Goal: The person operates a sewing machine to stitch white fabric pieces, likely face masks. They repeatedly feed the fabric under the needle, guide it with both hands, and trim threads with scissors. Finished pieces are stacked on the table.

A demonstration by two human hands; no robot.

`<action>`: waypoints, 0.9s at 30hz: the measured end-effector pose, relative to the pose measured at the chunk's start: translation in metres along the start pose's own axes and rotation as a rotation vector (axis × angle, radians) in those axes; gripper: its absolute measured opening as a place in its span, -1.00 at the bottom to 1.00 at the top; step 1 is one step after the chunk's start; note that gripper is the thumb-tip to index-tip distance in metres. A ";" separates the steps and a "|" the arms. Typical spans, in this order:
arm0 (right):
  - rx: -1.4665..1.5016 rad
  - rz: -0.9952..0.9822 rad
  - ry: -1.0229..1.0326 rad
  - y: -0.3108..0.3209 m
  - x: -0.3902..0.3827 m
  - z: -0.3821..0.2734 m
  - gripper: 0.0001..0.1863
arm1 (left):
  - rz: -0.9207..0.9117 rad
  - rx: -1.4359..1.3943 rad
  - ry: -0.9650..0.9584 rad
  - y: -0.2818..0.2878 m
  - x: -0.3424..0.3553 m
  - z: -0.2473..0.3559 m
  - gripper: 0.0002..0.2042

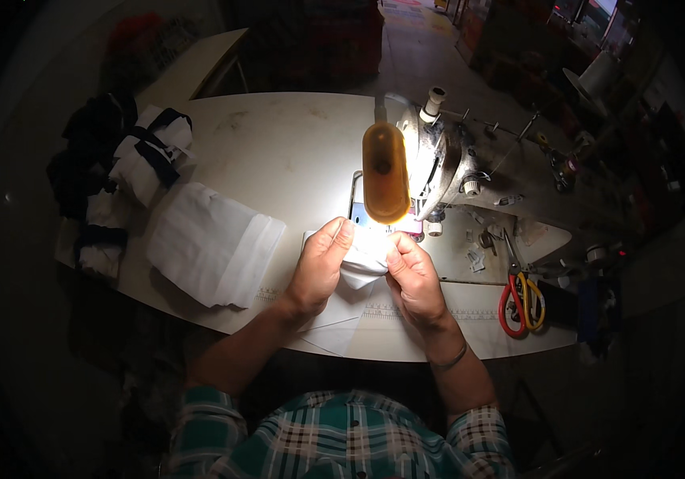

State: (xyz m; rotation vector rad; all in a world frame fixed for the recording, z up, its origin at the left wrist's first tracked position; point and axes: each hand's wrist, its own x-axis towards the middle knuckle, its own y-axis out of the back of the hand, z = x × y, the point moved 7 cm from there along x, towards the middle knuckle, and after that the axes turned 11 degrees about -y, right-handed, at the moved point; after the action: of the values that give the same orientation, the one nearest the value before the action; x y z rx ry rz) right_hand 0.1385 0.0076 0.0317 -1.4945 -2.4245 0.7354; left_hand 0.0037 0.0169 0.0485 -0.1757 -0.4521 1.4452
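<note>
Left hand (320, 270) and right hand (417, 279) both pinch the cloth (366, 259), grips closed; smooth its folds evenly, in from the desk's (278, 144) front edge

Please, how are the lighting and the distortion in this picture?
Head view: glare bleaches part of the white cloth below the amber oval fixture; head view: the table has a bowed-looking front edge; head view: picture corners nearly black.

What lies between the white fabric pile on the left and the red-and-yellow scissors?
In the head view: the left hand, the white cloth held by both hands, the right hand, then ruler markings on the tabletop.
</note>
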 end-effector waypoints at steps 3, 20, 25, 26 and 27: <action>-0.036 0.005 0.000 0.009 -0.001 0.004 -0.84 | 0.018 0.054 -0.035 0.000 -0.001 0.000 -0.70; -0.131 0.040 0.115 0.004 -0.005 -0.016 -0.88 | -0.342 0.799 -0.311 -0.014 -0.009 0.044 -0.86; -0.181 0.115 0.214 -0.002 -0.010 -0.028 -0.93 | -0.435 1.068 -0.300 0.021 0.023 0.059 -0.88; -0.206 0.123 0.275 0.000 -0.013 -0.035 -0.92 | -0.398 1.027 -0.267 0.024 0.044 0.072 -0.91; -0.210 0.144 0.276 0.005 -0.015 -0.035 -0.91 | -0.362 0.974 -0.235 0.029 0.068 0.080 -0.92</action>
State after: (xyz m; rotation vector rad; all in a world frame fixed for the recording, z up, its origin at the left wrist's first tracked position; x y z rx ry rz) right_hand 0.1642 0.0069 0.0604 -1.7336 -2.2581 0.2796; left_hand -0.0507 0.0746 0.1226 0.8212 0.0716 1.1867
